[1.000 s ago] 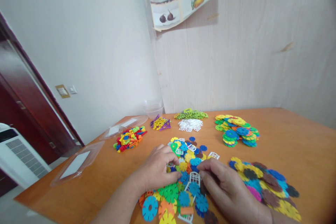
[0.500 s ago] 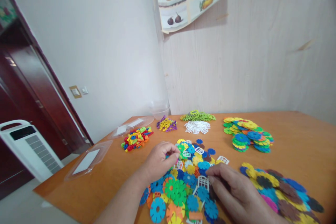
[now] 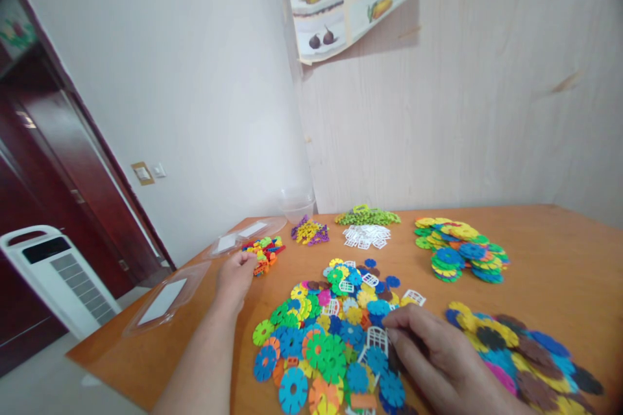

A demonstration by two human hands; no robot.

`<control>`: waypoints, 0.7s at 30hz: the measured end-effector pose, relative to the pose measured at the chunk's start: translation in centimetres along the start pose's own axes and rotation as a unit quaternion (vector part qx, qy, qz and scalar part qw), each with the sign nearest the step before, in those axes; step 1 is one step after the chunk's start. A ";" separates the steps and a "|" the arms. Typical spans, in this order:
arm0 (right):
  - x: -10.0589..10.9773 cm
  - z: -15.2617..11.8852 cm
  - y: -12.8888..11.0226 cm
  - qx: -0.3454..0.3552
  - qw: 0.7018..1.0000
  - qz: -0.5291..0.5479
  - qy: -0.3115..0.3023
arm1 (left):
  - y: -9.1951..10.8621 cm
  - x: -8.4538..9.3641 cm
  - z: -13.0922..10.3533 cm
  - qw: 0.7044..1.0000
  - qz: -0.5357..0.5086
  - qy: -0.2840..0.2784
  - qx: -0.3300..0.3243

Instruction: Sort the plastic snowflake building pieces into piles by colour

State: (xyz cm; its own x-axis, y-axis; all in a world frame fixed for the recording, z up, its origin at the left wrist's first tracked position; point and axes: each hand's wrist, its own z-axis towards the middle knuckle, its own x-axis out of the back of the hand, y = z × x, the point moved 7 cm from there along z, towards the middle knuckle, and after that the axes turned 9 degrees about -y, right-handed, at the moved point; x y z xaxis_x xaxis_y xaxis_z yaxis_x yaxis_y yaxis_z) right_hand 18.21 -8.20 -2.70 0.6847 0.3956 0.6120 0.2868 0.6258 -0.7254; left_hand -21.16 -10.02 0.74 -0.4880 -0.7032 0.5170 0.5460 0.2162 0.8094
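Observation:
My left hand (image 3: 236, 279) is at the near edge of a pile of small red, orange, blue and green pieces (image 3: 265, 251), fingers closed together; what they hold, if anything, is hidden. My right hand (image 3: 428, 343) rests at the right side of the large mixed pile of notched discs (image 3: 328, 353), thumb and forefinger close together beside a white window-shaped piece (image 3: 377, 338). Whether it grips anything is too unclear to see. Other white window pieces lie among the discs, one (image 3: 413, 297) at the pile's right edge.
Behind are purple-yellow pieces (image 3: 310, 231), green pieces (image 3: 368, 216), white pieces (image 3: 366, 235) and a clear tub (image 3: 296, 205). Disc piles stand at back right (image 3: 460, 249) and front right (image 3: 523, 356). Clear lids (image 3: 163, 301) lie on the left of the wooden table (image 3: 209, 288).
My left hand has moved left from over the mixed disc pile to the small red and orange pieces, uncovering discs. My right hand has stayed nearly in place.

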 end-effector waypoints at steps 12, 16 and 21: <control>-0.1 0.0 0.1 -0.016 1.000 0.013 -0.016 | -3.6 -0.4 1.4 0.997 0.040 -0.004 0.058; -0.2 0.0 0.3 -0.021 1.000 0.017 -0.016 | -4.2 -0.6 1.6 0.997 0.050 -0.005 0.067; -0.4 0.0 0.7 -0.027 0.999 0.022 -0.022 | -4.8 -0.8 2.0 0.996 0.062 -0.009 0.066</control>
State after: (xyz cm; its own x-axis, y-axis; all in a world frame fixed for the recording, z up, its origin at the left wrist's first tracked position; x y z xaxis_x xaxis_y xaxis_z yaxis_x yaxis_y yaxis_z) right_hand 18.16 -7.93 -3.45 0.6680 0.4521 0.5910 0.2937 0.5695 -0.7677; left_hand -24.73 -9.15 -3.08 -0.4360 -0.6534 0.6188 0.5086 0.3884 0.7685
